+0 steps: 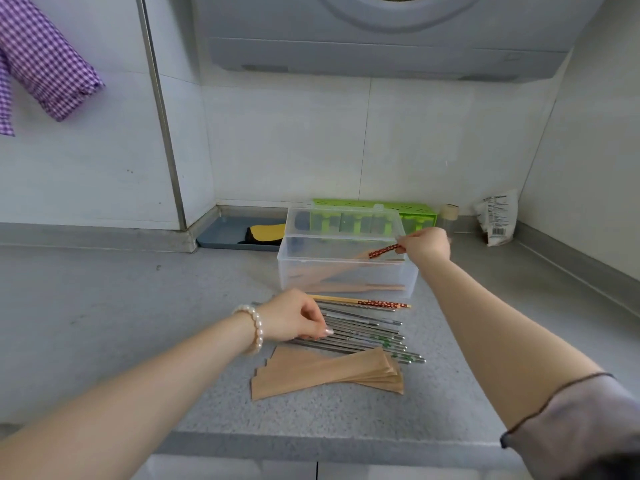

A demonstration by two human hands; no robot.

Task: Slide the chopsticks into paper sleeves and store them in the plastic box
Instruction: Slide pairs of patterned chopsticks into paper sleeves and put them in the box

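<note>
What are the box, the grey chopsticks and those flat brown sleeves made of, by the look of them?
Box: clear plastic, since you see through its walls. Grey chopsticks: probably stainless steel, silvery with a dull shine. Sleeves: matte brown paper, likely kraft, flat and creased.

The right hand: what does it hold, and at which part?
The right hand pinches a sleeved pair of chopsticks by its red patterned top end, over the plastic box.

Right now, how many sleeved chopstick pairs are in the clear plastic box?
2. One lies flat along the front of the clear plastic box floor; the right hand is lowering the other in at a slant. More may be hidden.
</note>
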